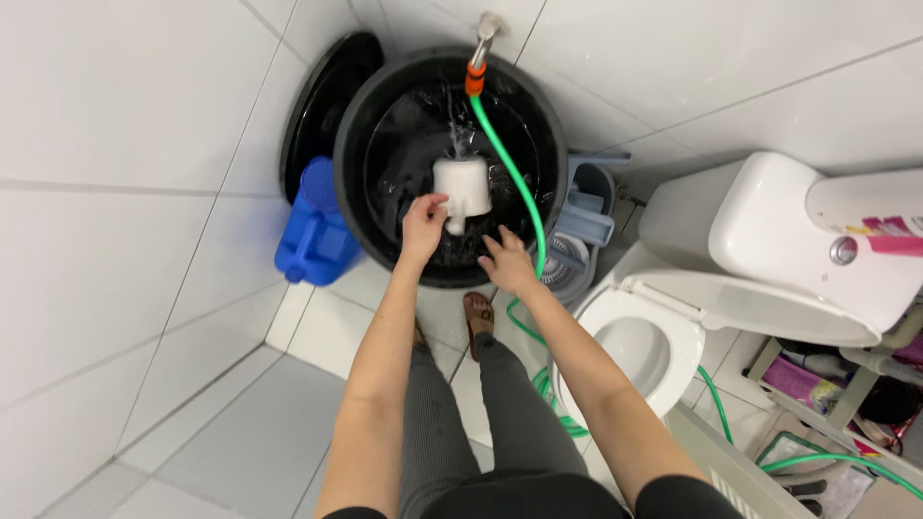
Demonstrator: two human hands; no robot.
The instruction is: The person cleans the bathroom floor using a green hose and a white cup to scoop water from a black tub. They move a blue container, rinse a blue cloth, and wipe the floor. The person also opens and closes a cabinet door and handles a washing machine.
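A white plastic dipper (pixel 463 186) floats or sits in a large black water barrel (pixel 358 115), under water splashing down from a wall tap (pixel 486 31). My left hand (pixel 423 225) reaches over the barrel's near rim and its fingers touch the dipper's left side by the handle. My right hand (pixel 507 261) hovers with fingers spread over the near rim, just below and right of the dipper, holding nothing. A green hose (pixel 510 168) with an orange connector hangs from the tap across the barrel and down to the floor.
A blue jerrycan (pixel 312 231) stands left of the barrel, with the black lid (pixel 322 96) leaning on the wall behind. A grey mop bucket (pixel 583 226) sits right of the barrel. A white toilet (pixel 673 327) with raised lid is at the right, shelves beyond it.
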